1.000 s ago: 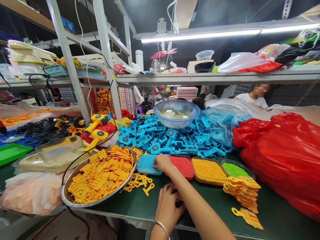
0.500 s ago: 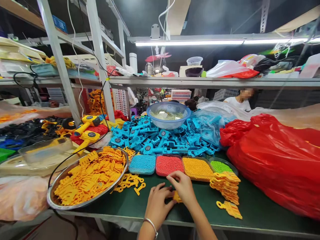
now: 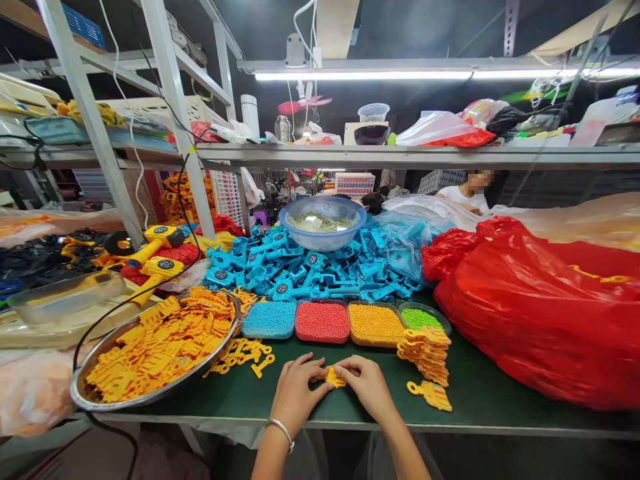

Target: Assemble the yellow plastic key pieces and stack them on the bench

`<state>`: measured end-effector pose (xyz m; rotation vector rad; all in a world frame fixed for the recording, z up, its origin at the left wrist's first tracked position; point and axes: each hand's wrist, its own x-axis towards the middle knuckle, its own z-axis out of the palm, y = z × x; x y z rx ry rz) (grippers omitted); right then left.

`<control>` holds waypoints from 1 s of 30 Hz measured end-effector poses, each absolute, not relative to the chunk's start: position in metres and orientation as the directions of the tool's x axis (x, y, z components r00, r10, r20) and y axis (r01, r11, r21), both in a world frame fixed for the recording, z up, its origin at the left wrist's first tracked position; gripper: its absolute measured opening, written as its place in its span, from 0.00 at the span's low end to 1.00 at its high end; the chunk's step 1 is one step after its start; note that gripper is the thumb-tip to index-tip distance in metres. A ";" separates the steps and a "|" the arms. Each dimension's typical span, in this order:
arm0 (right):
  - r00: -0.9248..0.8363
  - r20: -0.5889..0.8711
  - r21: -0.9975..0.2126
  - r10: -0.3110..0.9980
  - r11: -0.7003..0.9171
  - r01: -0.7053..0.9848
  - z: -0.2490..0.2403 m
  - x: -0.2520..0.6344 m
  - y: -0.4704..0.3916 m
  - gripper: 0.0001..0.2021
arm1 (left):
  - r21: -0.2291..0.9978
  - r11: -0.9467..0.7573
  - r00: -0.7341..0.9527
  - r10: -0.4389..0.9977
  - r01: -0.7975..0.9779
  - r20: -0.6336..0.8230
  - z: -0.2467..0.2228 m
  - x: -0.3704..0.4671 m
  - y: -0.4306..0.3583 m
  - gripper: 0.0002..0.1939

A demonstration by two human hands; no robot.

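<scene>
Near the table's front edge, my left hand (image 3: 299,390) and my right hand (image 3: 367,383) both grip a small yellow plastic piece (image 3: 335,378) between their fingers. Behind them stand trays of blue beads (image 3: 270,319), red beads (image 3: 323,321) and orange beads (image 3: 376,323), with a dish of green beads (image 3: 421,319) beside them. To the right is a stack of yellow pieces (image 3: 426,357), and one loose yellow piece (image 3: 434,395) lies in front of it. A metal bowl (image 3: 80,393) full of yellow pieces stands at the left.
A heap of blue toy parts (image 3: 295,267) carries a blue basin (image 3: 323,239). Large red bags (image 3: 540,320) bulge on the right. A black cable (image 3: 107,320) hangs across the metal bowl's left side. A person (image 3: 467,192) is visible behind the shelf.
My right hand's fingers have come down onto the yellow piece. The view has shifted, so the table's contents appear farther left and slightly higher.
</scene>
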<state>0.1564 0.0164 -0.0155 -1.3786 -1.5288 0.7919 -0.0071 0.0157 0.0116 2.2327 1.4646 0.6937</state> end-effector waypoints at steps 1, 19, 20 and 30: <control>0.018 0.202 -0.885 0.979 0.174 0.432 -0.015 0.156 0.016 0.15 | 0.557 -0.385 0.336 0.922 0.736 0.193 0.012 -0.007 0.015 0.09; -0.095 0.193 -0.683 0.977 0.203 0.702 -0.002 0.153 0.011 0.13 | 0.545 -0.391 0.330 0.920 0.742 0.211 0.012 -0.006 0.014 0.07; -0.104 0.183 -0.661 0.977 0.201 0.723 0.000 0.153 0.011 0.13 | 0.546 -0.391 0.330 0.920 0.741 0.211 0.012 -0.006 0.014 0.07; 0.189 0.338 -0.904 0.922 0.263 0.338 -0.022 0.166 0.016 0.22 | 0.577 -0.374 0.318 0.927 0.726 0.201 0.011 -0.006 0.014 0.08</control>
